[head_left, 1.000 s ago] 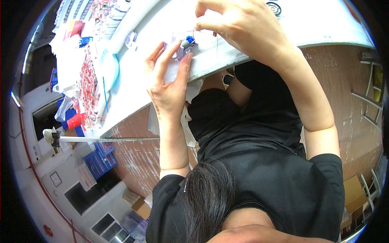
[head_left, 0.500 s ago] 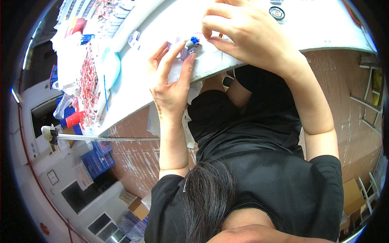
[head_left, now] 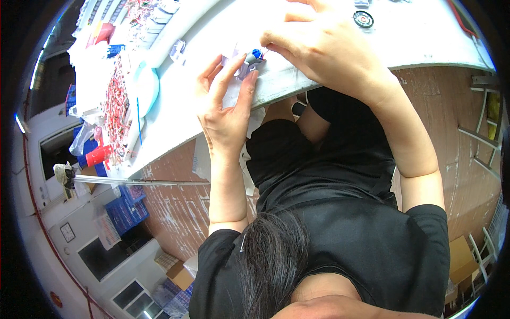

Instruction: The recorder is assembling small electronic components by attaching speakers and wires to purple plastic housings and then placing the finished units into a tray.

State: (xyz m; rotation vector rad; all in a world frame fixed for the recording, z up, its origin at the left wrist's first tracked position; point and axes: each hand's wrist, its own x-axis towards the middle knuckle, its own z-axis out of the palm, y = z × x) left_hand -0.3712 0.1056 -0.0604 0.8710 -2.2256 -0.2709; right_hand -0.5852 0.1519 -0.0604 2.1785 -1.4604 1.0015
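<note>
Working at the near edge of the white table (head_left: 180,114), we are seeing a heap of small red-and-white parts (head_left: 118,101) well off to the left and a round black disc (head_left: 363,19) beyond the right hand (head_left: 324,48). We are pinching the small grey part with a blue cap (head_left: 253,58) between both hands: left hand (head_left: 226,106) half open, fingertips steadying it from below, right hand curled over it, thumb and forefinger closed on its top.

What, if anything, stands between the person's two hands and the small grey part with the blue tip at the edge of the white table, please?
Nothing visible does. The left hand has its fingertips against the small grey part with the blue tip, and the right hand pinches at it from the other side, over the white table.
</note>
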